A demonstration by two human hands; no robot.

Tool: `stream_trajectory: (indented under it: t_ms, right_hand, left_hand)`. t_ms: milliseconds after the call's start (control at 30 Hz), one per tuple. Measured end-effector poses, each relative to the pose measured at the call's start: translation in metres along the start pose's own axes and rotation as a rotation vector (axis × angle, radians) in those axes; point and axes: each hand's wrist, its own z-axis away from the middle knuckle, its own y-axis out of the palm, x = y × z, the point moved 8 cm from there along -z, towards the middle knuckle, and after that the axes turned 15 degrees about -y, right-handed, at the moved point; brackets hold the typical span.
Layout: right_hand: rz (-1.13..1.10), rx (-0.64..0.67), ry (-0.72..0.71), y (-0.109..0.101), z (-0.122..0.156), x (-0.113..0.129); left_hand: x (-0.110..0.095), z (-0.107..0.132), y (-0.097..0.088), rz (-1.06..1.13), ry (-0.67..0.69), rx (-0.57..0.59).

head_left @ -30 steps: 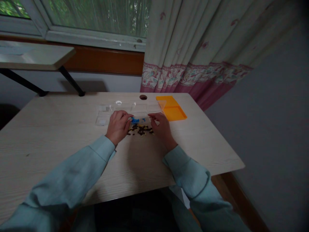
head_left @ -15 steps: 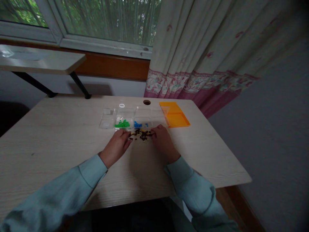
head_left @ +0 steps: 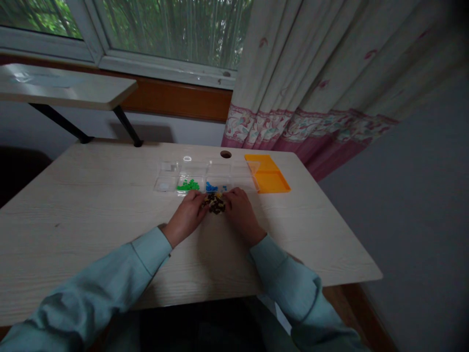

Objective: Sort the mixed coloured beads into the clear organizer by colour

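Two half-curled hands, the left hand (head_left: 187, 216) and right hand (head_left: 242, 214), flank the roundish pile of dark and yellow pieces (head_left: 216, 205) on the counter (head_left: 300, 234), about equally near; whether either pinches anything, I cannot tell.

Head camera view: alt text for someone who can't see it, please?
A person's left hand and right hand flank small dark and yellow pieces on a pale desk; beyond, a clear divided box, apparently overlapping an orange tray, holds green pieces and blue pieces.
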Motion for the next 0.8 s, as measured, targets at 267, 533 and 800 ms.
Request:
stream_trajectory:
  t_ms: [267, 533, 800]
  right_hand:
    - [-0.084, -0.024, -0.029, 0.004, -0.003, 0.003]
    - [-0.117, 0.024, -0.06, 0.009, -0.005, 0.007]
    - [-0.082, 0.071, -0.106, 0.009, -0.01, 0.018]
  left_hand:
    - [-0.003, -0.005, 0.01, -0.061, -0.011, -0.003]
    - [-0.001, -0.005, 0.005, 0.005, -0.003, 0.001]
    - [0.001, -0.003, 0.002, -0.008, 0.013, 0.003]
